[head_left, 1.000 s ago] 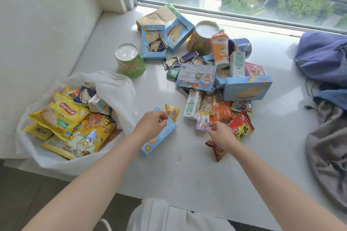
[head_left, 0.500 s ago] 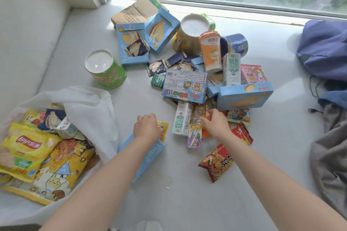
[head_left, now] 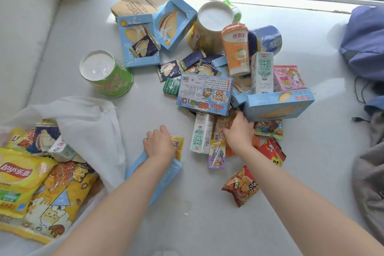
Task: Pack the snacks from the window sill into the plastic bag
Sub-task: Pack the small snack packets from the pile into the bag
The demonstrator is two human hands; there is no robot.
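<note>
- Head view, left hand [head_left: 160, 144]: fingers curled over flat blue box [head_left: 166, 181] and yellow sachet [head_left: 178, 143] together, just beside the plastic bag [head_left: 89, 118], which lies open at the left. The loose sachet may slip off on lifting.
- Head view, right hand [head_left: 239, 130]: fingers curled on brown packet [head_left: 223, 123] at the foot of the pile on the window sill [head_left: 207, 224]. Tugging may topple the large blue box [head_left: 278, 104] and upright milk carton [head_left: 262, 70].

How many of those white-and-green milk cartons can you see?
3 milk cartons: an upright carton behind the long blue box, a flat carton at the pile's front, a carton in the plastic bag. More may be hidden underneath.
</note>
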